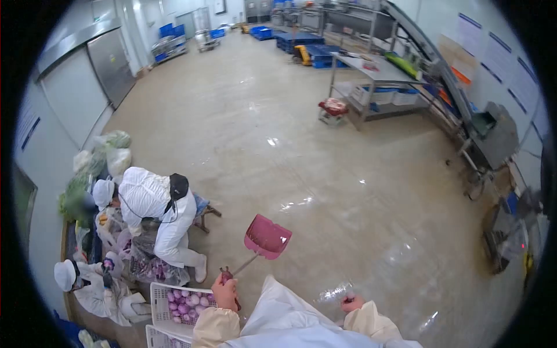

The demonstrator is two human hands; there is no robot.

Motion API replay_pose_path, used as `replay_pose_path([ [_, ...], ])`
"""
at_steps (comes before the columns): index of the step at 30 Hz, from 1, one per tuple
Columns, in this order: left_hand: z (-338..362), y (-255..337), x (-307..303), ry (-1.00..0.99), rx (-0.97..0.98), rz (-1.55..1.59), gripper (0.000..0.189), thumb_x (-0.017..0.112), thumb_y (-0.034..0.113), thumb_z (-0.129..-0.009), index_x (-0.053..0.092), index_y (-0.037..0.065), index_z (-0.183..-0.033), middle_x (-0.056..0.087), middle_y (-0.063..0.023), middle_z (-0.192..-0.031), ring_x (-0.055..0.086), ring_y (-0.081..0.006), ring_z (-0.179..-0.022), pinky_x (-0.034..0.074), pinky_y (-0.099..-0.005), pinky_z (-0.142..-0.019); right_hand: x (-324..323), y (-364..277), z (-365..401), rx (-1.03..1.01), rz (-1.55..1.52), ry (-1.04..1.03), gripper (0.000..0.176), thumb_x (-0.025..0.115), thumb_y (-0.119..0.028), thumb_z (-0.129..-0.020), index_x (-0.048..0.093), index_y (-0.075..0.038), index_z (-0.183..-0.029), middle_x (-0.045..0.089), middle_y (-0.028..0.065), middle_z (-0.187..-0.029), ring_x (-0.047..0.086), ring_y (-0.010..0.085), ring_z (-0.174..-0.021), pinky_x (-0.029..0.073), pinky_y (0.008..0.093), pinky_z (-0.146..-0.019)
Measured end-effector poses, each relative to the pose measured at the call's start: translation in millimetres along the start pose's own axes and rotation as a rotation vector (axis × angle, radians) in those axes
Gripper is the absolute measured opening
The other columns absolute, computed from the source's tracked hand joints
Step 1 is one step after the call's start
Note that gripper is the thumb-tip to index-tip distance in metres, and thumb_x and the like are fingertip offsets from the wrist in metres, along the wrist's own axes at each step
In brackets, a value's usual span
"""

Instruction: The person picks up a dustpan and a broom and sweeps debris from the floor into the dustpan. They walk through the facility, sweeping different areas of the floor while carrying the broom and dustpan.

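My left hand [225, 292] is closed around the handle of a pink dustpan [268, 236], whose pan hangs out in front over the wet floor. Beside that hand, a white crate [159, 307] holds several purple onions [184, 303]. My right hand [352, 302] is out to the right of my white apron, its fingers closed on a small purple onion [349, 298]. Part of a second white crate [154, 336] shows at the bottom edge.
Two people in white, a seated co-worker [145, 194] and another person [87, 284], are among vegetable bags [142, 255] at the left. A metal table [377, 69] and a conveyor [432, 49] stand at the back right. A machine [493, 136] is at the right.
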State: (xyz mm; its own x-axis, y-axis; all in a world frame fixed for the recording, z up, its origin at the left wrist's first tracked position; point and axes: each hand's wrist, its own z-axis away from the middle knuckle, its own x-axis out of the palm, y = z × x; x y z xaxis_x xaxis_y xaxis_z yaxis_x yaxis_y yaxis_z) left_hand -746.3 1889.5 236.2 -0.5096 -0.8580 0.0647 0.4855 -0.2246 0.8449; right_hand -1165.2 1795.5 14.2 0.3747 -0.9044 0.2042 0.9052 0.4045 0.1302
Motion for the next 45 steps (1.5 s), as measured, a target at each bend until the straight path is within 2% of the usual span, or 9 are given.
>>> replay_pose_path([
  [16, -393.7, 141.6, 214.4, 0.149, 0.174, 0.146, 0.024, 0.046, -0.003, -0.064, 0.05, 0.005, -0.087, 0.037, 0.005, -0.056, 0.033, -0.0046, -0.042, 0.024, -0.0192, -0.035, 544.1, 51.3, -1.0, 0.187, 0.359, -0.68, 0.024, 0.04, -0.015, -0.084, 0.036, -0.01, -0.061, 0.035, -0.0034, -0.049, 0.035, 0.0078, -0.039, 0.03, 0.0213, -0.04],
  [18, -448.0, 149.8, 200.2, -0.176, 0.634, -0.631, 0.026, 0.048, -0.002, -0.06, 0.061, 0.002, -0.082, 0.048, -0.0168, -0.105, 0.045, -0.0283, -0.097, 0.037, -0.0329, -0.083, 585.6, 53.2, -14.7, 0.195, 0.318, -0.653, 0.019, 0.043, -0.015, -0.083, 0.039, -0.008, -0.066, 0.036, -0.0044, -0.049, 0.035, 0.0073, -0.041, 0.031, 0.0206, -0.041],
  [20, -473.3, 180.0, 226.6, -0.281, 0.429, -0.529, 0.02, 0.039, 0.015, -0.078, 0.046, 0.004, -0.094, 0.055, -0.0171, -0.08, 0.054, -0.0279, -0.065, 0.044, -0.0379, -0.051, 618.8, 47.2, -37.4, 0.175, 0.362, -0.599, 0.015, 0.045, -0.014, -0.083, 0.041, -0.006, -0.071, 0.037, -0.005, -0.05, 0.036, 0.0067, -0.043, 0.032, 0.0203, -0.041],
  [23, -471.9, 250.2, 323.8, 0.072, -0.018, 0.027, 0.02, 0.05, 0.007, -0.071, 0.053, 0.004, -0.091, 0.05, -0.0086, -0.073, 0.05, -0.0212, -0.06, 0.04, -0.0324, -0.045, 671.2, 28.1, -94.6, 0.131, 0.497, -0.418, 0.017, 0.046, -0.015, -0.082, 0.04, -0.006, -0.069, 0.037, -0.0047, -0.049, 0.036, 0.0064, -0.042, 0.031, 0.0202, -0.04],
  [26, -528.3, 308.5, 369.1, 0.107, -0.097, -0.001, 0.015, 0.053, 0.016, -0.072, 0.053, 0.007, -0.084, 0.049, -0.0054, -0.074, 0.047, -0.0182, -0.067, 0.039, -0.0316, -0.058, 737.3, 21.0, -167.9, 0.25, 0.435, -0.405, 0.022, 0.047, -0.014, -0.081, 0.038, -0.007, -0.063, 0.037, -0.0035, -0.048, 0.037, 0.0075, -0.042, 0.031, 0.021, -0.04],
  [31, -669.0, 353.0, 413.9, 0.18, 0.095, 0.159, 0.01, 0.048, 0.005, -0.065, 0.045, 0.01, -0.073, 0.031, 0.0052, -0.05, 0.027, -0.0049, -0.035, 0.023, -0.0197, -0.03, 880.4, 14.1, -246.1, 0.007, 1.1, -0.541, 0.022, 0.048, -0.007, -0.074, 0.034, -0.008, -0.057, 0.035, 0.0006, -0.047, 0.037, 0.0115, -0.043, 0.031, 0.0251, -0.041],
  [39, -775.7, 452.4, 491.3, 0.36, 0.026, 0.259, 0.014, 0.047, 0.003, -0.065, 0.044, 0.01, -0.077, 0.029, 0.0057, -0.05, 0.026, -0.0047, -0.035, 0.021, -0.0202, -0.03, 1146.9, 122.2, -219.9, 0.107, 0.137, 0.282, 0.012, 0.042, -0.002, -0.07, 0.04, -0.006, -0.059, 0.04, 0.0033, -0.053, 0.04, 0.015, -0.047, 0.034, 0.0266, -0.044],
  [42, -843.6, 471.0, 535.8, 0.418, 0.019, 0.266, 0.014, 0.047, 0.003, -0.065, 0.045, 0.01, -0.077, 0.029, 0.0054, -0.049, 0.026, -0.005, -0.034, 0.021, -0.0206, -0.03, 1238.5, 141.5, -236.4, 0.112, 0.238, 0.124, 0.012, 0.041, -0.002, -0.07, 0.037, -0.005, -0.06, 0.036, 0.0041, -0.053, 0.037, 0.015, -0.046, 0.033, 0.0264, -0.043],
  [45, -933.5, 493.0, 562.9, 0.444, -0.004, 0.248, 0.013, 0.048, 0.003, -0.064, 0.045, 0.01, -0.074, 0.029, 0.0046, -0.048, 0.028, -0.0058, -0.033, 0.021, -0.0207, -0.03, 1311.7, 125.3, -311.0, -0.034, 1.172, -0.568, 0.012, 0.041, -0.002, -0.072, 0.036, -0.005, -0.061, 0.034, 0.0032, -0.052, 0.035, 0.0146, -0.045, 0.033, 0.026, -0.042],
])
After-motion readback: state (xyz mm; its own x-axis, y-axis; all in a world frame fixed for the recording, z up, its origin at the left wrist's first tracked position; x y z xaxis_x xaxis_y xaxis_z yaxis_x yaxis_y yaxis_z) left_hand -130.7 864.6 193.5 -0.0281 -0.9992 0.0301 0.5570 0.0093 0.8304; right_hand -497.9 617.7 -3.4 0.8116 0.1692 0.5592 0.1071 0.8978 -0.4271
